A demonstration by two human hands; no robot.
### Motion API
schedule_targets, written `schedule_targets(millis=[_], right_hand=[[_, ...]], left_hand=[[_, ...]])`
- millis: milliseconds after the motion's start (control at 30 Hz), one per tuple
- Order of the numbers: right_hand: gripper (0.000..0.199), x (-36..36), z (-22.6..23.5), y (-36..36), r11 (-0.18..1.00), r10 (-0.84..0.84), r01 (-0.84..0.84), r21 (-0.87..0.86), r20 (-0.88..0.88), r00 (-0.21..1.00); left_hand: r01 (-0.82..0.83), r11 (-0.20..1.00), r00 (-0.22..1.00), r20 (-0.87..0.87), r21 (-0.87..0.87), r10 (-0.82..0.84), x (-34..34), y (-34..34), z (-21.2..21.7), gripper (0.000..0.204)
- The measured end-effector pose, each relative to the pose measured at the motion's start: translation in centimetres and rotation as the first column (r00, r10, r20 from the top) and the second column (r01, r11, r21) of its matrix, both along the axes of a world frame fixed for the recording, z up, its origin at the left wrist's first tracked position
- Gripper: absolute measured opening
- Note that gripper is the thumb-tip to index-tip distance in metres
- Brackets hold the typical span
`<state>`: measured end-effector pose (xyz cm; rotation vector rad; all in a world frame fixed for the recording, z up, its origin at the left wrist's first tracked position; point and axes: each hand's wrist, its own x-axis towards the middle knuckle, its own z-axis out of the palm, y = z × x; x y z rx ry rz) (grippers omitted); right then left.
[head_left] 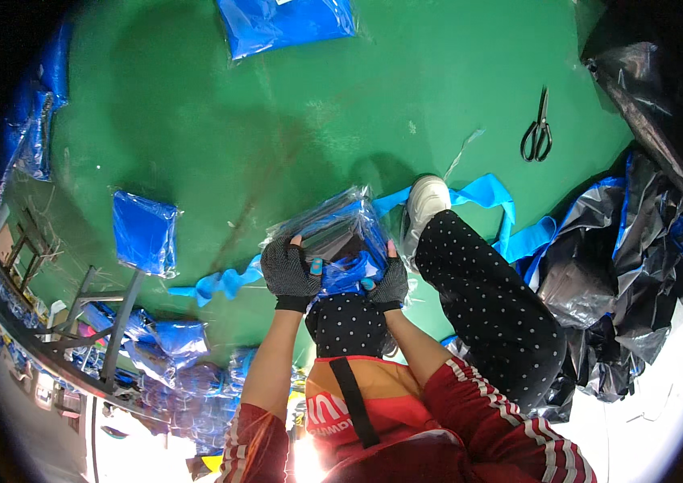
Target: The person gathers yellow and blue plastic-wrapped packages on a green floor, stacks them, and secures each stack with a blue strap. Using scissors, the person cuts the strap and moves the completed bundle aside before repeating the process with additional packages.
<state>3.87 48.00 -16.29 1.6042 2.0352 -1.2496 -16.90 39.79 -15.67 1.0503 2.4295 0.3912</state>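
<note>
In front of my lap is a clear plastic bag [327,216] with a folded blue and black sheet [347,274] showing in it. My left hand [288,270], in a dark dotted fingerless glove, grips the bag's left side. My right hand [391,282], gloved alike, closes on its right side. Some fingertips of both hands are hidden by the bag and the blue folds. A light-blue strip [482,191] runs along the floor to either side of the bag, passing by my shoe [428,198].
Black-handled scissors [538,133] lie on the green floor [196,113] at the far right. Blue wrapped packets lie at the far middle [285,24] and left [145,233]. Black and blue sheeting [591,266] heaps up at right. A metal frame [122,322] stands left, near several wrapped packets.
</note>
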Motion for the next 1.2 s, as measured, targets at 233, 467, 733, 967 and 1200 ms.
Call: schedule_targets(millis=[233, 467, 733, 967, 1200], right_hand=[[0.109, 0.0, -2.4, -0.1, 0.997, 0.067, -0.067, 0.024, 0.002, 0.998], [0.109, -0.9, -0.1, 2.9, 0.986, 0.126, -0.132, -0.098, -0.066, 0.990], [0.096, -12.8, 2.5, 4.4, 0.971, 0.219, -0.221, 0.092, 0.037, 0.975], [0.053, -13.9, -1.4, 4.8, 0.999, -0.042, 0.042, -0.014, 0.015, 0.999], [0.052, -14.9, -2.8, 4.7, 0.995, -0.076, 0.066, 0.073, 0.141, 0.987]], left_hand=[[-0.055, 0.998, 0.999, 0.003, 0.028, 0.054, 0.3, -0.3, -1.6, 0.052], [-0.048, 0.994, 0.998, 0.038, -0.099, 0.052, 0.2, -0.2, 0.9, 0.055], [-0.775, 0.424, 0.383, 0.184, -0.469, 0.905, 10.3, -8.6, -0.8, 0.046], [-0.808, 0.423, 0.404, 0.137, -0.411, 0.905, 13.6, -10.5, -6.1, 0.051], [-0.907, 0.154, 0.084, 0.191, -0.391, 0.978, 11.2, -8.3, -5.7, 0.057]])
